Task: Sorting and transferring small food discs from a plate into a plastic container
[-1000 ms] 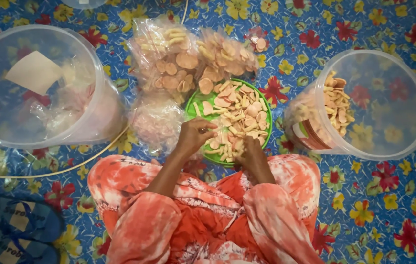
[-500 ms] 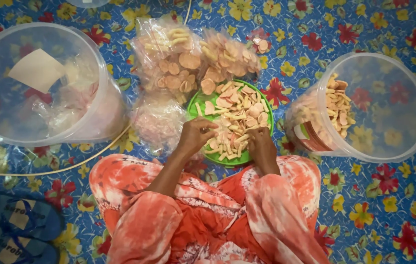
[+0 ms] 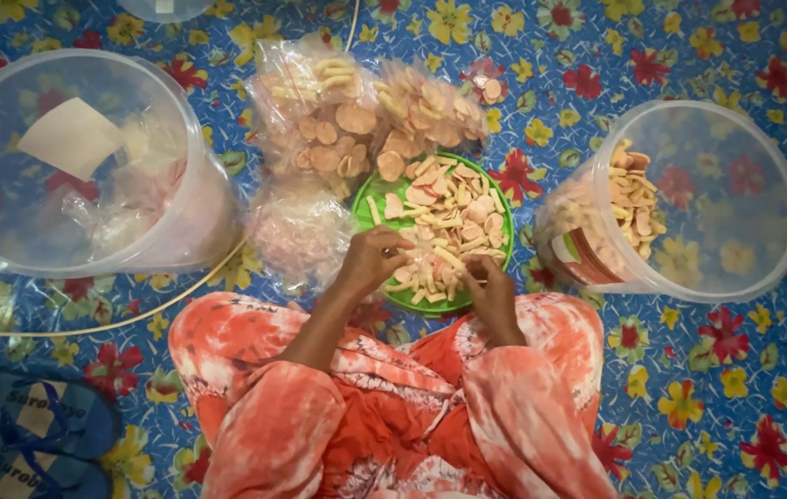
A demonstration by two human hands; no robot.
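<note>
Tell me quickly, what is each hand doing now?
Left hand: fingers curled over crackers on green plate; grip cannot be told.
Right hand: at plate's near edge, cannot be told.

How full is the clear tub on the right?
Partly full: the clear tub lies tipped, crackers heaped on its lower side, the rest bare.

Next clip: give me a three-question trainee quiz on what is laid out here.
1. True or false: both hands rest over the green plate.
2. Which clear tub holds crackers? A) the tub on the left B) the tub on the right
3. What lies at the lower left corner?

Key:
1. True: the left hand and right hand are at the crackers on the plate's near side.
2. B.
3. A pair of blue sandals.
</note>
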